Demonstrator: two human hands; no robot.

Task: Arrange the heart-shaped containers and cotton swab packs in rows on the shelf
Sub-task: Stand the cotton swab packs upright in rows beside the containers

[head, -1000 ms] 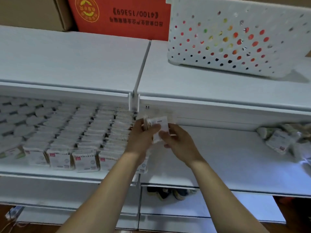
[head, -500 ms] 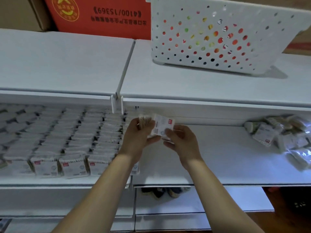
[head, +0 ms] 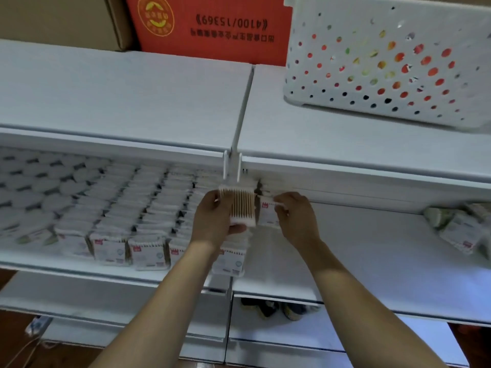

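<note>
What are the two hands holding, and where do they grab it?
Left hand grips a swab pack by its left side; right hand pinches another pack at its top right.

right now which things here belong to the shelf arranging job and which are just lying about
Belongs to the job:
- swab pack held by the left hand
- second swab pack pinched by the right hand
- rows of swab packs on the shelf
- loose pile of packs at far right

Just lying about:
- white perforated basket
- red carton
- shoes under the shelf
</note>
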